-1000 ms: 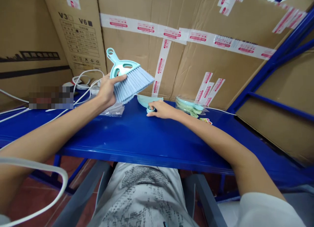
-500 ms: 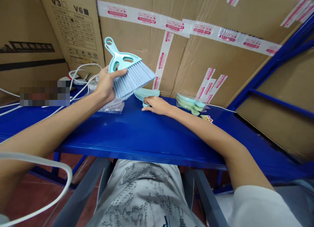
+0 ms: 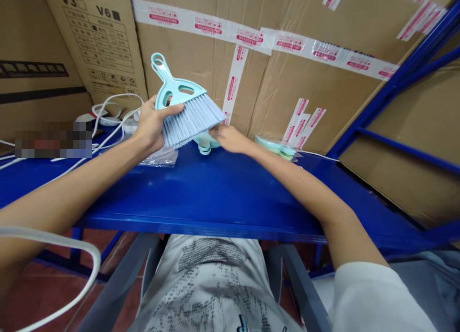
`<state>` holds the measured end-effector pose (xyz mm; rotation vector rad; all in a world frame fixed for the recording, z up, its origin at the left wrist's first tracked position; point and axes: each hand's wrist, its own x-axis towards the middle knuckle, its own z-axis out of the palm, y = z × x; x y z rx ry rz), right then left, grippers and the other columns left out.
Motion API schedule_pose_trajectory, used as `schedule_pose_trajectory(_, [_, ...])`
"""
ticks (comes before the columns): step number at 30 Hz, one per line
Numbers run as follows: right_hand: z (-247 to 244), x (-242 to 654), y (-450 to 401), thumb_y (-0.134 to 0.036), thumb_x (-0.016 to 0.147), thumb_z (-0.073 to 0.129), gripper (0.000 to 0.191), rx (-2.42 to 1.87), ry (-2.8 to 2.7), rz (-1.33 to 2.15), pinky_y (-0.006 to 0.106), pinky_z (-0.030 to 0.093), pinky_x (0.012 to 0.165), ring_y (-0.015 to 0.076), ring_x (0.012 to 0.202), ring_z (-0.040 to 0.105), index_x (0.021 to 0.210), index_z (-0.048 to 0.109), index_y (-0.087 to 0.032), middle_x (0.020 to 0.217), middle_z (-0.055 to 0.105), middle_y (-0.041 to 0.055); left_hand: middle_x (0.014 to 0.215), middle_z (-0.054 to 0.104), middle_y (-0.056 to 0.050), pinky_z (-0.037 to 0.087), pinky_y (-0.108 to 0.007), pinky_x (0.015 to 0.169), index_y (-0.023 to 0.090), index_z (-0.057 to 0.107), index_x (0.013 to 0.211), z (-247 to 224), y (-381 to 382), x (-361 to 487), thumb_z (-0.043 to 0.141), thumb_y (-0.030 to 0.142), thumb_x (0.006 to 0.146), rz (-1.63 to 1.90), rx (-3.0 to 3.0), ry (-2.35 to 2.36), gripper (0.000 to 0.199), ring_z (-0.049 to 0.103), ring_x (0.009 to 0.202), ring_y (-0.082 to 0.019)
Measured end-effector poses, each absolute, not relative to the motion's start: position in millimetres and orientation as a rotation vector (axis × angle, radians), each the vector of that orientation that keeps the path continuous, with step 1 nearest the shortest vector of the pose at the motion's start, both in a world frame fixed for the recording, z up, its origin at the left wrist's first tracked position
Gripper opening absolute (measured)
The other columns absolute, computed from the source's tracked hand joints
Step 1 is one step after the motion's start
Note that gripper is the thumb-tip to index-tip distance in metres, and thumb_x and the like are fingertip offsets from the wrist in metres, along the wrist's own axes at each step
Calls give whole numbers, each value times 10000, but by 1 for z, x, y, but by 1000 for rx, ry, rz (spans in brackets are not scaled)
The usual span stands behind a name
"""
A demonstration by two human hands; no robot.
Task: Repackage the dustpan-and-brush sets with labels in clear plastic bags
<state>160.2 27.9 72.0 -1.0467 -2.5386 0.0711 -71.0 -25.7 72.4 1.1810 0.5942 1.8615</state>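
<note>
My left hand (image 3: 151, 126) grips a light-blue hand brush (image 3: 194, 119), raised above the table with its handle pointing up and its bristles toward the lower right. My right hand (image 3: 230, 138) is just right of the bristles, over the back of the table; its fingertips are blurred and partly behind the brush edge. Below the bristles lies a mint-coloured piece (image 3: 204, 149) with a looped handle, mostly covered by the brush and near my right fingers.
Mint and green pieces in clear wrap (image 3: 276, 147) lie at the back right of the blue table (image 3: 223, 193). Clear plastic bags (image 3: 161, 157) and white cables (image 3: 108, 145) are on the left. Taped cardboard (image 3: 194, 49) stands behind, with a blue frame (image 3: 381, 92) at the right.
My right hand has let go of the looped handle of the mint piece and moved up toward the brush bristles. My left hand keeps the brush raised. The view has shifted slightly.
</note>
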Motion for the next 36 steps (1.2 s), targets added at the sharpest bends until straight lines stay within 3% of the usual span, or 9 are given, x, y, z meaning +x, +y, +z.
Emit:
schedule_pose_trajectory(2, [93, 177, 29, -389, 1143, 398, 313, -1067, -2370, 152, 405, 533, 981, 253, 1091, 684, 1207, 592, -152, 1193, 728, 155, 946, 744, -22, 570, -321, 807, 166, 697, 933, 72, -30, -70, 996, 193, 585, 1789, 1245, 607, 459, 663, 888, -190])
schedule_pose_trajectory(6, [126, 194, 4, -609, 1136, 319, 504, -841, -2249, 572, 292, 574, 817, 167, 949, 693, 1381, 488, -203, 1131, 702, 82, 906, 755, -36, 533, -277, 665, 173, 782, 960, 69, -43, -62, 1017, 160, 572, 1562, 1502, 704, 453, 666, 812, -200])
schedule_pose_trajectory(10, [133, 189, -39, -719, 1051, 499, 634, -560, -2391, 592, 241, 525, 765, 122, 862, 620, 1422, 494, -204, 1027, 636, 16, 763, 694, -13, 475, -255, 636, 162, 760, 852, 65, -64, -48, 1038, 126, 514, 1365, 1735, 815, 438, 653, 753, -198])
schedule_pose_trajectory(13, [128, 190, -57, -688, 970, 681, 600, -479, -2427, 429, 250, 505, 757, 115, 811, 550, 1285, 575, -188, 926, 589, -19, 795, 692, -4, 505, -276, 691, 175, 737, 875, 60, -71, -41, 1038, 287, 582, 1312, 2011, 792, 435, 642, 755, -189])
schedule_pose_trajectory(17, [126, 212, -57, -670, 930, 741, 496, -547, -2308, 237, 317, 537, 756, 158, 800, 569, 1030, 621, -199, 888, 622, 3, 1051, 761, -78, 571, -345, 863, 170, 698, 1106, 47, -57, -41, 915, 483, 779, 1390, 2162, 718, 502, 707, 942, -224])
schedule_pose_trajectory(19, [127, 228, -50, -660, 917, 760, 474, -612, -2186, 103, 360, 566, 783, 193, 831, 614, 1026, 634, -216, 920, 661, 24, 1204, 752, -127, 577, -394, 954, 173, 645, 1243, 40, -43, -44, 765, 537, 922, 1517, 2122, 761, 500, 719, 1073, -247])
schedule_pose_trajectory(22, [120, 252, -38, -642, 941, 737, 437, -696, -1987, -118, 412, 596, 841, 233, 887, 679, 1076, 660, -234, 998, 730, 56, 1306, 716, -157, 554, -491, 1047, 176, 606, 1331, 29, -24, -51, 674, 520, 985, 1519, 2323, 988, 493, 688, 1184, -294])
schedule_pose_trajectory(28, [64, 269, -12, -477, 1066, 614, 303, -694, -2074, -379, 355, 597, 849, 236, 956, 779, 1133, 712, -199, 1147, 818, 105, 1539, 565, -174, 393, -615, 1227, 193, 631, 1409, 7, -4, -47, 566, 398, 1054, 872, 3103, 1066, 415, 439, 1484, -392])
schedule_pose_trajectory(36, [12, 265, 12, -153, 1049, 507, 348, -1005, -2418, -423, 393, 546, 1025, 291, 1284, 693, 1373, 634, -169, 1463, 686, 177, 1555, 585, -184, 440, -484, 1233, 139, 697, 1354, -4, 8, -38, 420, 202, 1083, 465, 3170, 1314, 392, 546, 1459, -338])
